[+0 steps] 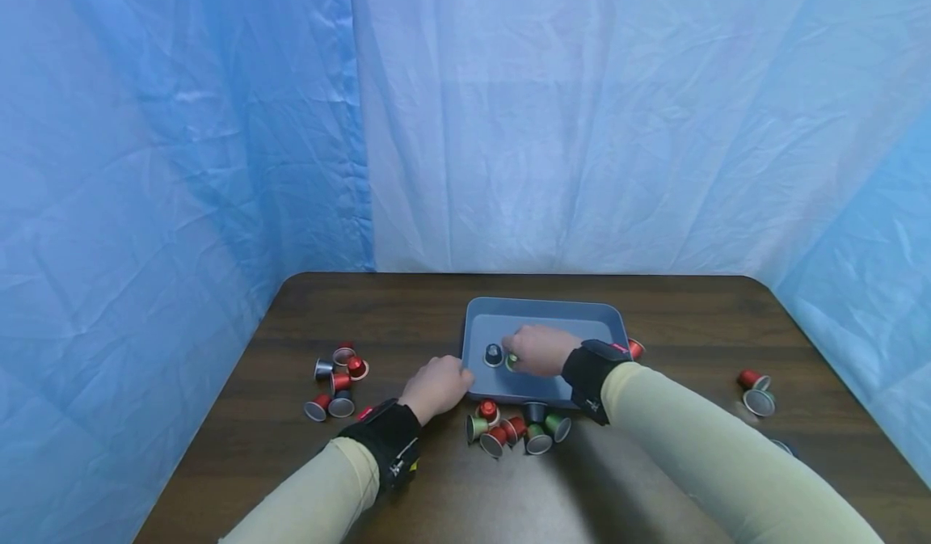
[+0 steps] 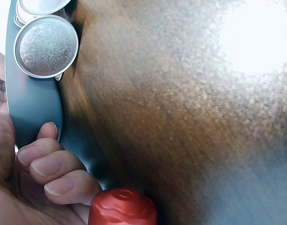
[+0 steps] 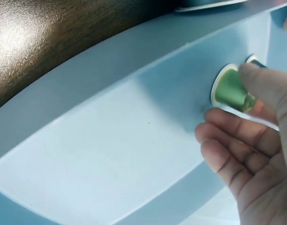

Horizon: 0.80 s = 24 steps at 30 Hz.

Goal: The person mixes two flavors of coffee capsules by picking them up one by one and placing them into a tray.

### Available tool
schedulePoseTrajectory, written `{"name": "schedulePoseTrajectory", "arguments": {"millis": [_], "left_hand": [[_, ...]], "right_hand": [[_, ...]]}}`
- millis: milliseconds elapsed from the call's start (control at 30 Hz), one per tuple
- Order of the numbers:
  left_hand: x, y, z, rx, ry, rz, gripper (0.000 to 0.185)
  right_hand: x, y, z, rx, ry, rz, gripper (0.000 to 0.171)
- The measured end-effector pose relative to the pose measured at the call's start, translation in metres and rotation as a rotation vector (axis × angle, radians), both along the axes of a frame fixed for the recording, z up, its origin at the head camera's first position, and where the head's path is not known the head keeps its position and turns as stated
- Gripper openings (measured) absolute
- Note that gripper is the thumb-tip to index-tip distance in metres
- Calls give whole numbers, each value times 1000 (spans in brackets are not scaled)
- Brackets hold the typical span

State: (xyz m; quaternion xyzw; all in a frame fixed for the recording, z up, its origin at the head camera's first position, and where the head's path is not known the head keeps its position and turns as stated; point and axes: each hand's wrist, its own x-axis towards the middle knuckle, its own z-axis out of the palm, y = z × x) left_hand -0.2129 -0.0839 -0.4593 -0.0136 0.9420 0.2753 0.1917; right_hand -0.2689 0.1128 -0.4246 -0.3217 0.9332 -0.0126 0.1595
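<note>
My left hand (image 1: 439, 384) grips the near left corner of a blue-grey tray (image 1: 538, 308). In the left wrist view, its curled fingers (image 2: 59, 166) rest against the tray's outer wall. A red coffee capsule (image 2: 124, 208) shows close to the little finger there. Inside the tray, my right hand (image 1: 540, 350) pinches a green coffee capsule (image 3: 232, 89) between thumb and index finger, the other fingers loosely bent. The green capsule's rim faces the tray floor. Just to its left, a dark capsule (image 1: 493, 355) stands rim down in the tray.
Several red, green and dark capsules (image 1: 515, 429) lie along the tray's near edge. Another cluster of red and silver capsules (image 1: 340, 381) sits at the left. A red capsule (image 1: 636, 349) is beside the tray's right side. More capsules (image 1: 759, 402) lie far right on the wooden table (image 1: 407, 309).
</note>
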Motion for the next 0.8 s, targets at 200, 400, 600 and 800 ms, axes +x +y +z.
{"name": "schedulePoseTrajectory", "arguments": {"millis": [200, 400, 600, 800], "left_hand": [[0, 0, 0, -6, -2, 2, 26], [0, 0, 1, -6, -11, 6, 27], [-1, 0, 1, -21, -20, 8, 29], [0, -1, 2, -14, -19, 12, 28]], "right_hand": [[1, 4, 14, -12, 2, -8, 33], [1, 11, 27, -17, 31, -26, 43], [1, 17, 36, -35, 45, -23, 48], [4, 26, 49, -70, 87, -20, 44]]}}
